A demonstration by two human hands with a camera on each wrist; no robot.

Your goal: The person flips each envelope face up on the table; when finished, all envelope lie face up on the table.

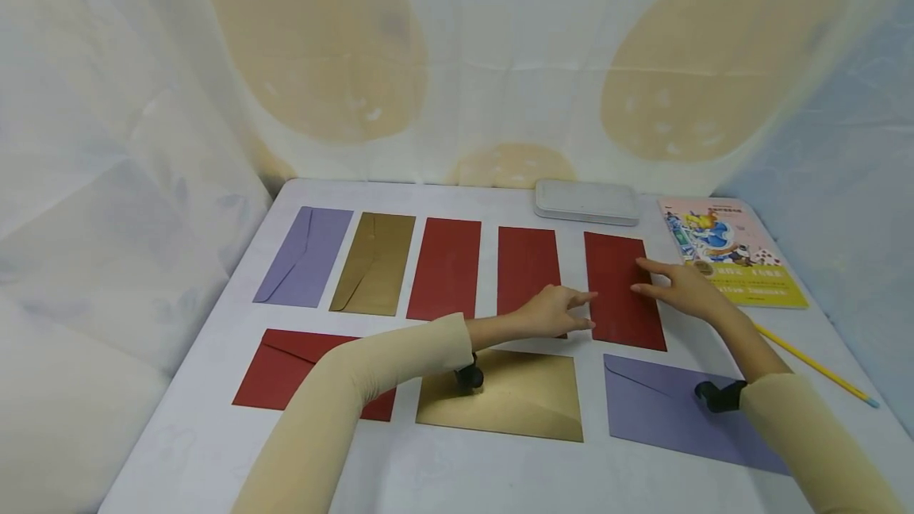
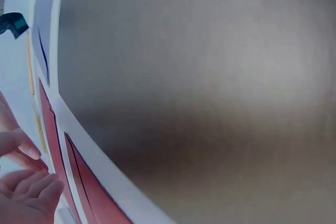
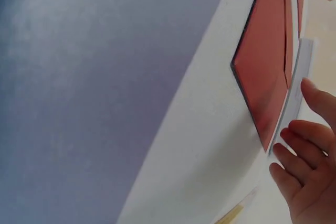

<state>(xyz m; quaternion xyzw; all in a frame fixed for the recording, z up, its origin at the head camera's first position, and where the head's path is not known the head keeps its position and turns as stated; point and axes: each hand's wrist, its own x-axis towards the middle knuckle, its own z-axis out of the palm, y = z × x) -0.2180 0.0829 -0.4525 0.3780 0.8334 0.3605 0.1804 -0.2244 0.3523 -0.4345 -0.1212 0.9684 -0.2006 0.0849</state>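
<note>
A red envelope [image 1: 620, 292] lies upright at the right end of the back row. My left hand [image 1: 550, 312] reaches over the neighbouring red envelope [image 1: 527, 268], its extended fingertips at the first one's left edge. On the opposite side, my right hand [image 1: 681, 289] has thumb and fingers spread, with the tips over the right edge. In the right wrist view the fingers [image 3: 302, 163] are loosely extended. Below the left wrist lies a gold envelope [image 1: 514, 411]; a purple envelope [image 1: 664, 407] lies beneath the right wrist.
Further left in the back row are a third red envelope [image 1: 444, 268], a gold one [image 1: 374, 264] and a purple one [image 1: 303, 256]. Another red envelope [image 1: 286, 363] lies front left, partly under the left sleeve. A pale case [image 1: 587, 201], a book [image 1: 757, 248] and a yellow pencil [image 1: 814, 363] are around the right side.
</note>
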